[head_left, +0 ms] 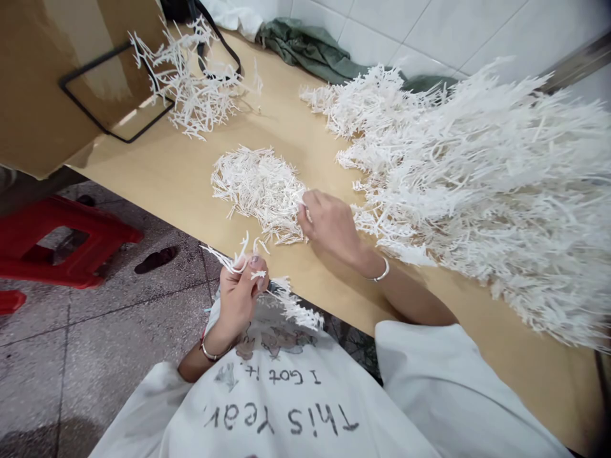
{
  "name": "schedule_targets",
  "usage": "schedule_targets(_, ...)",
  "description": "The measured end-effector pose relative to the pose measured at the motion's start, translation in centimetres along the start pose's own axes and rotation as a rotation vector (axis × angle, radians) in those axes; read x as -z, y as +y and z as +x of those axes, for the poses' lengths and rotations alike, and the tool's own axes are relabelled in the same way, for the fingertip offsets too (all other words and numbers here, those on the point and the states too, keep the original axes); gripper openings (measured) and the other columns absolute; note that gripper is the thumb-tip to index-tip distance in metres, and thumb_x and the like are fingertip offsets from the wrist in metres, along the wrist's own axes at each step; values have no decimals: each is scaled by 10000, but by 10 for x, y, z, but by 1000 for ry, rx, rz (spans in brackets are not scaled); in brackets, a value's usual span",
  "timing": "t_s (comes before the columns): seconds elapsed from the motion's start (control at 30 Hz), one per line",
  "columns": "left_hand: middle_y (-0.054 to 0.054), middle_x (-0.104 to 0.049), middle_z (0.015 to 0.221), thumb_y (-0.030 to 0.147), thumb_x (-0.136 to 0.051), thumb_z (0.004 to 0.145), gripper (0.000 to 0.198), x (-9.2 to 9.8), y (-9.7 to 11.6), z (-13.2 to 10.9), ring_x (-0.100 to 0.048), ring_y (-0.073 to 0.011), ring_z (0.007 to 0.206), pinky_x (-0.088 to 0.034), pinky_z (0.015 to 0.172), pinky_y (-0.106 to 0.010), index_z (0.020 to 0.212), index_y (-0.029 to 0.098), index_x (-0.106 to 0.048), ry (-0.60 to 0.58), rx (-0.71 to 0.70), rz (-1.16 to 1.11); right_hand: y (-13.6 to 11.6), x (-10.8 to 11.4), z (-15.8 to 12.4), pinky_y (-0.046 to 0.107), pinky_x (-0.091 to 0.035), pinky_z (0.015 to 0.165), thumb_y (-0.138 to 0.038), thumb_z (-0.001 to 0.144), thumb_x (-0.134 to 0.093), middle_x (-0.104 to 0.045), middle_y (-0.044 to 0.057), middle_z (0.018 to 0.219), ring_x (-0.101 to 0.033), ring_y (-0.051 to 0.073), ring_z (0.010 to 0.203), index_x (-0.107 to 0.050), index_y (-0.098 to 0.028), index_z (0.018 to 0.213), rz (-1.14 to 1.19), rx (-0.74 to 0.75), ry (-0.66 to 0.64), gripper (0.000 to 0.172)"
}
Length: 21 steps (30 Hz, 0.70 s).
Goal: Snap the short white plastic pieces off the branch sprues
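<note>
My left hand point(241, 292) is closed around white branched sprigs point(296, 305), near the table's front edge. Thin bare stems poke out to the left of the fingers, and a frayed, leafy end hangs out to the right over my shirt. My right hand point(331, 226) reaches over the table with thumb and forefinger pinched at the right edge of a low heap of small white sprigs point(258, 187). A bit of white shows at those fingertips, partly merged with the heap behind it.
A large mound of long white sprigs point(477, 184) covers the table's right side. A looser tangle of white stems point(191, 89) lies at the back left, beside a black wire frame point(117, 137) and a cardboard box point(57, 76). Dark green cloth point(310, 48) lies along the wall. A red stool point(62, 242) stands at left.
</note>
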<state>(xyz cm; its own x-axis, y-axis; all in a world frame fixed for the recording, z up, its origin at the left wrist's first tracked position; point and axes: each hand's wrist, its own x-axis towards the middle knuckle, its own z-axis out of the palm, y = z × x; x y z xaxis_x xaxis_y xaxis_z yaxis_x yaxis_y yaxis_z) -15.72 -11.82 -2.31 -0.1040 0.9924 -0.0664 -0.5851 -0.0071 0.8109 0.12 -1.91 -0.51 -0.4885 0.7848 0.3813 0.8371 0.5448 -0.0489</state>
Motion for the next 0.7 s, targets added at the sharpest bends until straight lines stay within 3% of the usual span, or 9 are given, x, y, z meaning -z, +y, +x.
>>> schedule_targets(0.1,72,-320,431,367,-649,788,426,3,-7,0,-254,-33,357,-206,348,-188,502,169,-403,34,-25,72,15,-5,6,332,-396,648,-228,908,-347,-569,139,911,-522,224,776,-518,-112,971,-77,-51,-9,216)
schedule_targets(0.17,73,-330,431,384,-653,785,425,5,-10,-1,-268,-31,351,-209,345,-187,510,171,-408,63,-45,125,15,-1,3,350,-427,703,-291,925,-350,-553,153,997,-532,241,877,-483,-117,1064,28,-44,96,260)
schedule_targets(0.23,73,-341,411,390,-650,788,438,5,-12,-3,-284,-29,344,-216,346,-185,498,168,-407,99,-77,197,5,6,-4,329,-436,687,-383,929,-371,-556,112,907,-537,208,826,-474,-146,1012,226,56,230,272)
schedule_targets(0.3,67,-362,393,383,-643,797,447,6,-12,-6,-304,-29,348,-231,357,-186,481,162,-418,121,-105,293,-10,13,-14,274,-405,589,-476,899,-423,-507,26,702,-490,144,640,-455,-181,849,455,228,289,301)
schedule_targets(0.4,52,-407,403,371,-646,796,427,7,-10,-9,-330,-39,384,-253,383,-195,478,153,-461,91,-116,414,-36,19,-28,222,-337,506,-420,904,-462,-463,-25,600,-411,90,529,-413,-191,729,641,360,128,293)
schedule_targets(0.5,43,-419,416,381,-642,796,431,7,-9,-11,-337,-47,404,-267,402,-201,476,151,-467,29,-78,403,-52,19,-36,208,-332,513,-235,954,-361,-444,-26,596,-389,80,526,-395,-186,697,747,314,-34,264)
schedule_targets(0.6,66,-356,379,412,-623,806,448,7,-9,-8,-270,-36,343,-218,361,-194,489,167,-422,-93,72,175,-54,20,-39,191,-324,485,-218,955,-340,-387,-42,580,-358,68,496,-376,-189,698,1000,270,-116,261)
schedule_targets(0.7,114,-147,348,426,-599,811,481,11,-5,1,-79,-38,302,-125,305,-192,507,198,-305,-140,224,-171,-50,23,-40,182,-288,429,-239,972,-298,-346,-59,560,-318,57,442,-354,-196,712,1227,180,-79,269)
